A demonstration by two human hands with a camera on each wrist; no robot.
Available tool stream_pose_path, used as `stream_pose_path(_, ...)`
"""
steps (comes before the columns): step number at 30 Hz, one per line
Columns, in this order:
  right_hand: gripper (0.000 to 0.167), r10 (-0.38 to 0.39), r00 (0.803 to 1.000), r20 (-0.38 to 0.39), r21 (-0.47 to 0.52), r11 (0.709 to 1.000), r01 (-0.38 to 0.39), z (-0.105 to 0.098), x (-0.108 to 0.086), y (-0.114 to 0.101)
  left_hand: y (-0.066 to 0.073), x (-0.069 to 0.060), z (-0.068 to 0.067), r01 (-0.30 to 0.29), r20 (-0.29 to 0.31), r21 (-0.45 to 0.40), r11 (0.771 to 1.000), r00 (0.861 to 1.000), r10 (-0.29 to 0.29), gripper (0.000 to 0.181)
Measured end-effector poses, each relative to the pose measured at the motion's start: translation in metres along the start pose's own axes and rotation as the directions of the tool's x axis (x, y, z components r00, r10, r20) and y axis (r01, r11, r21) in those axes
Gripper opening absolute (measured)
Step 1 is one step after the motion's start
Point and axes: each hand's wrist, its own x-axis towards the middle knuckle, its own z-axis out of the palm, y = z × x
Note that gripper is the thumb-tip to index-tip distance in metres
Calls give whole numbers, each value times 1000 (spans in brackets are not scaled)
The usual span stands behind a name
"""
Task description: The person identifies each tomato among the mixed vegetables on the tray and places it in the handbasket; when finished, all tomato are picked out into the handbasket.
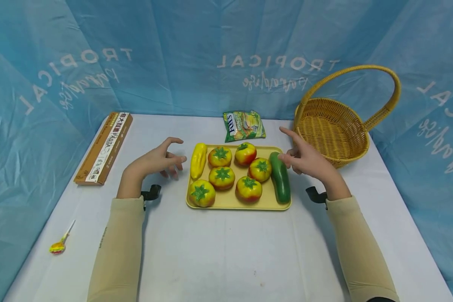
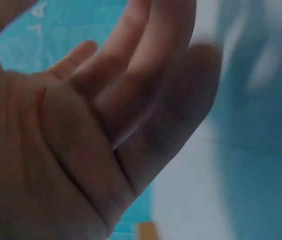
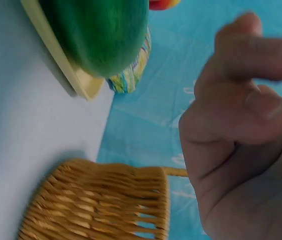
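A pale yellow tray (image 1: 230,204) holds several yellow-red tomatoes (image 1: 222,178) with green star-shaped tops, a long yellow vegetable (image 1: 198,160) on its left side and a green cucumber (image 1: 281,178) on its right. Left of the tray hovers my left hand (image 1: 154,161), fingers loosely bent and holding nothing. The left wrist view shows its palm and relaxed fingers (image 2: 146,75). My right hand (image 1: 305,157) is by the cucumber's upper end, index finger stretched out, the others loosely bent. In the right wrist view a gap separates that hand (image 3: 246,120) from the cucumber (image 3: 101,35).
A wicker basket (image 1: 326,130) with a tall handle stands at the back right, close to my right hand. Behind the tray lies a green Fox's packet (image 1: 244,126). On the left are a brown pasta box (image 1: 103,149) and a lollipop (image 1: 58,247). Blue curtains enclose the white table.
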Motion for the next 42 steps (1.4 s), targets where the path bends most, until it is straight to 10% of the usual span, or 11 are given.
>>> stream_pose_path(11, 90, 45, 993, 111, 64, 997, -52, 9, 8, 9, -25, 15, 14, 86, 221, -168, 982, 974, -47, 79)
stream_pose_path(42, 94, 2, 981, 194, -144, 989, 27, 28, 18, 16, -25, 29, 28, 57, 226, -149, 987, 974, -23, 83)
